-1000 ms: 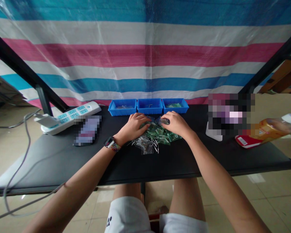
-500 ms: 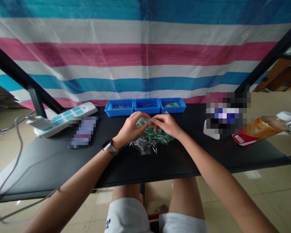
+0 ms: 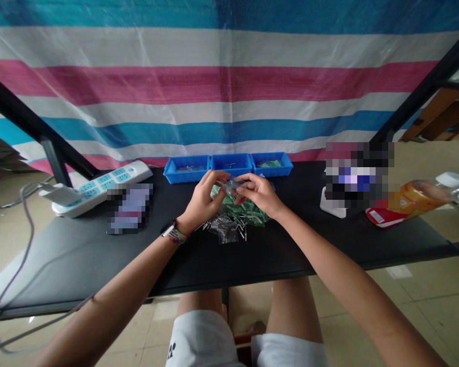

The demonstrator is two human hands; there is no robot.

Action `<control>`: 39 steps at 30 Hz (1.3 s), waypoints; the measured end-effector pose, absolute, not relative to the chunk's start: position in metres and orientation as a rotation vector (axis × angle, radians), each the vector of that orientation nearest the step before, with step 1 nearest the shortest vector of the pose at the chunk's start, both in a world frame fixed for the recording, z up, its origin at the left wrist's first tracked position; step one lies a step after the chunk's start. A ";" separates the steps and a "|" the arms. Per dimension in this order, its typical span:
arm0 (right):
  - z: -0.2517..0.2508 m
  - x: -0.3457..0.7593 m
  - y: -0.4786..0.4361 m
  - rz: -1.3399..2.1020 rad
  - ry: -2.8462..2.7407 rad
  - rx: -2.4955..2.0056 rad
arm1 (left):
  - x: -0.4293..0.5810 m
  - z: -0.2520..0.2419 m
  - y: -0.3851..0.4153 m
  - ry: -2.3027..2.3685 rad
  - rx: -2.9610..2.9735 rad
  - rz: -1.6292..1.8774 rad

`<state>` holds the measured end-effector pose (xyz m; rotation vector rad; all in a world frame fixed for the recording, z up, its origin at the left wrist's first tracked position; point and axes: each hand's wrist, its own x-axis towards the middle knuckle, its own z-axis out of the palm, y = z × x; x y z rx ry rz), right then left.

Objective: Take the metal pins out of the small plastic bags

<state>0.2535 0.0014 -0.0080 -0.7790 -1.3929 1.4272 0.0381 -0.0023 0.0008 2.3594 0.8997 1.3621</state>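
My left hand [image 3: 202,200] and my right hand [image 3: 258,192] meet above a heap of small green parts [image 3: 248,211] on the black table [image 3: 99,250]. Both pinch one small clear plastic bag [image 3: 231,186] between their fingertips, lifted a little off the heap. Loose metal pins and another clear bag [image 3: 225,227] lie at the near side of the heap. Three blue bins [image 3: 229,165] stand in a row just behind the hands. A watch with a coloured band sits on my left wrist.
A white power strip [image 3: 99,186] with a grey cable lies at the back left, beside a blurred flat item [image 3: 130,208]. At the right are a white stand [image 3: 332,206], a red packet [image 3: 386,218] and a lying bottle [image 3: 428,196]. A striped tarp hangs behind.
Both hands rose from pressing on the heap and came together, now holding a small clear bag up between the fingertips.
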 end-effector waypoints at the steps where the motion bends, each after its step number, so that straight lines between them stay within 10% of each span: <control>1: -0.007 0.254 0.001 1.441 -1.379 -0.782 | 0.038 0.002 -0.003 0.903 2.435 1.357; 23: -0.001 0.276 0.012 1.059 -1.293 -1.041 | 0.008 -0.010 0.047 1.270 1.458 1.807; 39: -0.015 0.275 0.002 0.472 -2.360 -0.950 | -0.007 -0.013 0.057 1.234 1.142 1.685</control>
